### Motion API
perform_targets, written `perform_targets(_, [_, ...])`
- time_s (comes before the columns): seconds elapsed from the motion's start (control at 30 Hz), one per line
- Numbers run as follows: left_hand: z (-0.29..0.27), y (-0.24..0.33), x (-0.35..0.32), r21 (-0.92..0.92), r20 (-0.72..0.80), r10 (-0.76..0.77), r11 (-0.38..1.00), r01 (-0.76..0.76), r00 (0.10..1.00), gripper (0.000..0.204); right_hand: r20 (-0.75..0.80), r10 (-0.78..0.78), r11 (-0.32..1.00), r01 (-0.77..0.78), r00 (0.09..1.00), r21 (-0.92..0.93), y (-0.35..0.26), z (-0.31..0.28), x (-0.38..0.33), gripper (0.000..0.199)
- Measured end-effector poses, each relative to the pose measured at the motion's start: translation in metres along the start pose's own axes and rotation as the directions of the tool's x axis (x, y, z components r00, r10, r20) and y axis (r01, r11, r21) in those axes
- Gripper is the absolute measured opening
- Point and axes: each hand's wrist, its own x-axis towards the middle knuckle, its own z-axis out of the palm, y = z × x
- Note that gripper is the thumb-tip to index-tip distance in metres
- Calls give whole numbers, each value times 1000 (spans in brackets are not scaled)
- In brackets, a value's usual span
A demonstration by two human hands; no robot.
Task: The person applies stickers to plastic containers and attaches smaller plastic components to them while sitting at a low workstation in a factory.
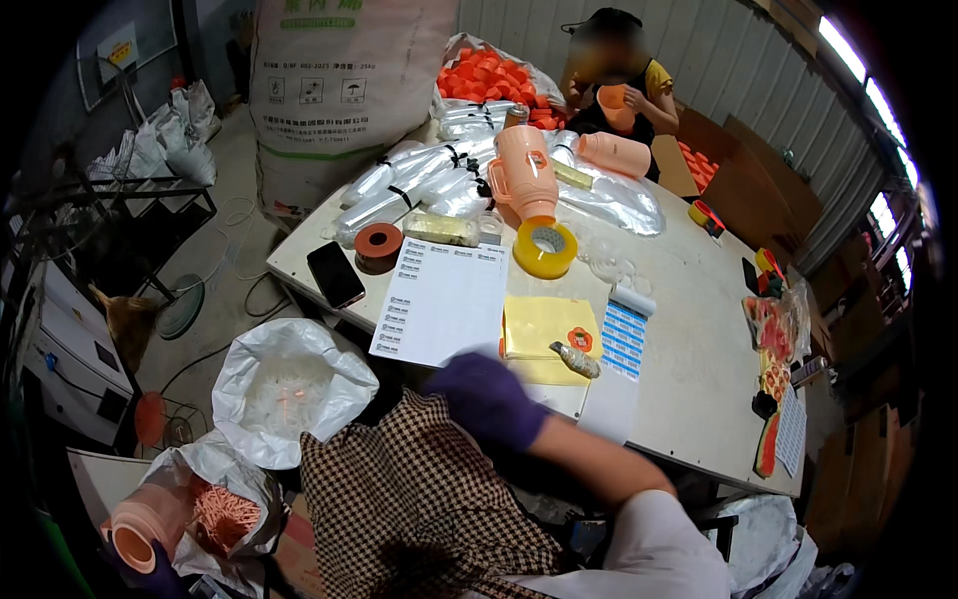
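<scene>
My right hand, in a purple glove and blurred, hovers over the table's near edge, just below a white sheet of labels and beside yellow sheets. Whether it holds anything cannot be told. My left hand, also gloved in purple and mostly hidden, grips a peach plastic flask body at the lower left, its open end facing me. Checked fabric covers my lap.
On the white table are a yellow tape roll, a brown tape roll, a black phone, an upright peach flask and bundled clear bags. A person sits at the far end. White bags lie on the floor at left.
</scene>
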Motion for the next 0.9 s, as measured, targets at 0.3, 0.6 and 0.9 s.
perform_targets(0.3, [26, 69, -71, -312, 452, 13, 939, 145, 892, 92, -440, 790, -129, -585, 428, -801, 205, -281, -167, 54])
perform_targets(0.6, [41, 163, -106, -405, 661, -27, 828, 388, 750, 103, -550, 729, -282, -553, 408, -784, 234, -296, -218, 16])
perform_targets(0.9, [30, 216, -62, -216, 625, 184, 975, -58, 759, 96, 227, 858, 292, -802, 460, 522, 0, -72, -107, 26])
